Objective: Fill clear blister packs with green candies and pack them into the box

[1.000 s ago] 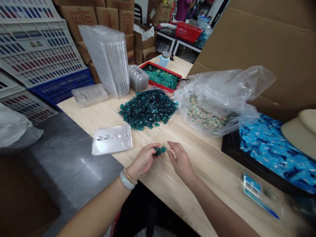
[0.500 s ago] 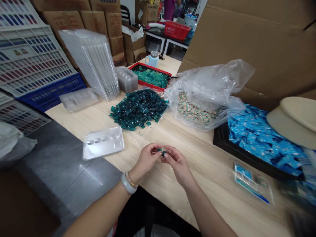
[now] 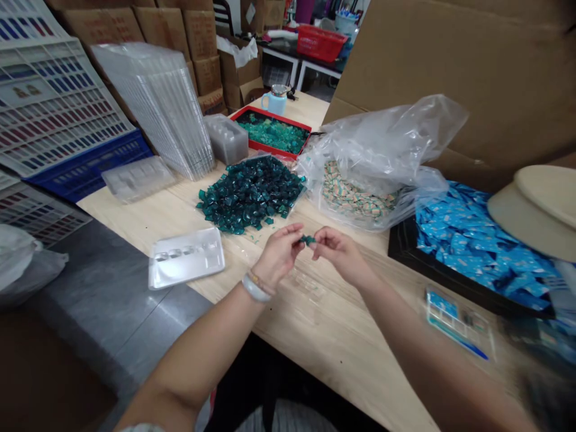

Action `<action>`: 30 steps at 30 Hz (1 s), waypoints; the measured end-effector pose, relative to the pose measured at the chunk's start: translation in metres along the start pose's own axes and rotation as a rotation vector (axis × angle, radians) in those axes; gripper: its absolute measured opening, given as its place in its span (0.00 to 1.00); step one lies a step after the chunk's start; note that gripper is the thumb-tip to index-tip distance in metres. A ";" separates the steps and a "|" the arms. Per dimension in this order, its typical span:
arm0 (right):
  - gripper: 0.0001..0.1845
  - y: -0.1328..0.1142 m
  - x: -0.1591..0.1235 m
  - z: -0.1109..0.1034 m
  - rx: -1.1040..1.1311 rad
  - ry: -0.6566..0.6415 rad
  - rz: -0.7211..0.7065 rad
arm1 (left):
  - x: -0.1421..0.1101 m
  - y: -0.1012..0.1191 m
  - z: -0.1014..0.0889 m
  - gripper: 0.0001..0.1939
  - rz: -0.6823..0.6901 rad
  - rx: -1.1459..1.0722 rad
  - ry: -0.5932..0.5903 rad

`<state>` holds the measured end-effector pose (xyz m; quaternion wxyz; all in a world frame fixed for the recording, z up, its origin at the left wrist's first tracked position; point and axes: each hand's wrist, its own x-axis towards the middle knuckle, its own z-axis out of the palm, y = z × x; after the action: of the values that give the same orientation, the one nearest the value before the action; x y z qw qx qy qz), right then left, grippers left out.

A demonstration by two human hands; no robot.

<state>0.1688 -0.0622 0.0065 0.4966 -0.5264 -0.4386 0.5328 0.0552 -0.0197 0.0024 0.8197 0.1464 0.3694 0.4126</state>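
A small dark-green translucent piece (image 3: 308,240) is pinched between the fingertips of my left hand (image 3: 279,255) and my right hand (image 3: 338,251). Its exact shape is too small to make out, and the fingers partly cover it. Both hands are just above the wooden table (image 3: 310,342). Just beyond them lies a heap of similar glossy dark-green pieces (image 3: 252,195) on a clear plastic sheet. To the left, a white moulded tray (image 3: 186,267) lies near the table edge. Beyond my right hand, an open clear plastic bag (image 3: 391,144) holds many small beige-and-green packets (image 3: 348,192).
A red-rimmed tray (image 3: 256,147) of green bits and a blue mug (image 3: 275,102) stand at the back. Stacked clear trays (image 3: 166,108) rise at the left. On the right are a black box (image 3: 405,249) of blue packets (image 3: 468,234) and a clear case (image 3: 454,321).
Both hands have moved forward, toward the green heap, still with the green piece between them. The two hands are slightly farther apart, and the piece shows more clearly.
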 end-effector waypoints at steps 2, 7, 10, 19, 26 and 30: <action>0.06 -0.013 0.006 -0.007 0.240 -0.035 0.055 | 0.004 0.017 0.010 0.10 -0.067 -0.127 -0.043; 0.06 -0.004 -0.014 -0.030 0.705 0.153 -0.015 | -0.006 0.049 -0.015 0.13 0.001 -0.353 -0.018; 0.05 0.016 -0.030 -0.033 0.566 0.172 0.066 | -0.012 0.028 -0.035 0.11 -0.030 -0.099 -0.037; 0.09 0.026 -0.040 -0.008 -0.112 0.136 0.188 | -0.033 -0.035 -0.026 0.10 -0.112 0.445 -0.145; 0.03 0.057 -0.060 0.003 -0.399 0.115 0.061 | -0.051 -0.052 -0.051 0.15 -0.259 0.373 -0.065; 0.10 0.062 -0.059 0.015 -0.382 0.024 -0.091 | -0.048 -0.054 -0.059 0.17 -0.087 0.494 0.028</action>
<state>0.1470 -0.1274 -0.0467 0.4165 -0.5969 -0.5492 0.4106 0.0250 -0.0944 -0.0446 0.7709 0.3207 0.4762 0.2760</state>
